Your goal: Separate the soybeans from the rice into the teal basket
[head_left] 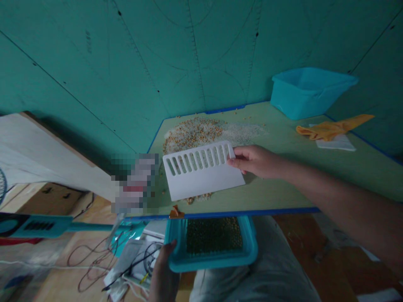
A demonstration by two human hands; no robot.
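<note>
My right hand grips the right end of a white slotted scraper, a flat plate with a row of long slots along its upper part. It is tilted over the table just in front of a spread of grain, orange kernels mixed with paler small grains. Some grain also lies below the plate's lower edge. Under the table's front edge, my left hand holds a teal basin by its left side, thumb over the rim. Dark and yellowish grains lie inside the basin.
On the pale table with blue edging, a larger teal tub stands back right. An orange cloth lies over a white sheet near it. An orange scrap rests at the front edge. Cables and bags clutter the left side below.
</note>
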